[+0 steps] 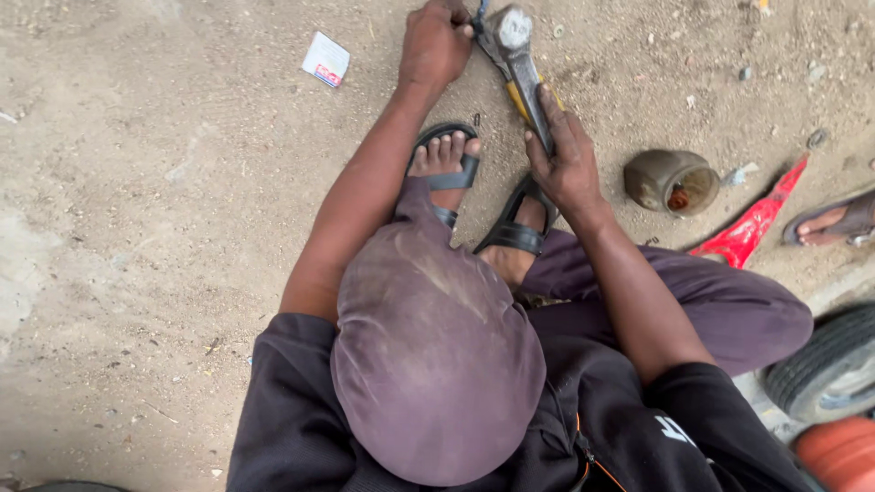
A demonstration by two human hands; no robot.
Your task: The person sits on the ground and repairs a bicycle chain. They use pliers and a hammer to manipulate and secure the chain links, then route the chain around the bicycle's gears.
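1. Looking down from the head camera, a person is seen crouched on dusty ground, both arms stretched forward over sandalled feet (478, 196).

2. A grimy metal part (518, 64) with a rounded, pale-faced head and a long dark shank is held on the ground just ahead of the feet, tilted so that the head points away from the body.

3. The right hand (565, 159) is wrapped around the lower shank, fingers closed on it; a strip of yellow shows beside the shank under the hand, and what it belongs to cannot be told.

4. The left hand (436, 41) is closed near the head of the part, pinching a thin dark tool (480, 16) against it; the tool's tip is cut off by the frame edge.

5. The part is judged to be heavy, rigid and hard, not fragile. Its surface looks greasy and dirty, so it is likely slippery; the narrower shank is judged the surest place for a grip, as it is now taken, with the head left free.

6. Lying well apart to the right are a rusty cylindrical can (672, 180) on its side, a red plastic piece (752, 223), another person's sandalled foot (834, 221) and a tyre (825, 364). A small white packet (325, 59) lies to the left.
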